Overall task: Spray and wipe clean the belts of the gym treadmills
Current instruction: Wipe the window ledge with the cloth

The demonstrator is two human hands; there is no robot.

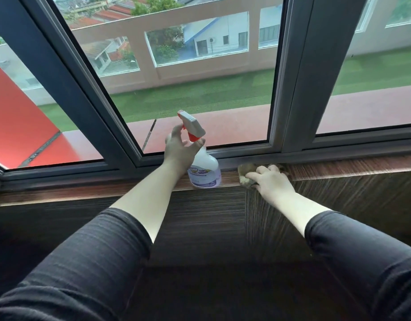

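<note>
A clear spray bottle point(205, 169) with a grey and red trigger head stands upright on the wooden window sill point(84, 193). My left hand point(180, 150) is at the bottle's neck, fingers spread around it, not clearly closed. My right hand point(270, 180) lies on a crumpled beige cloth point(246, 173) on the sill just right of the bottle, fingers curled over it. No treadmill or belt is in view.
Dark window frames point(290, 89) rise right behind the sill, with glass panes looking out on a red ledge, green turf and buildings. A dark wood-grain panel point(211, 216) drops below the sill toward me.
</note>
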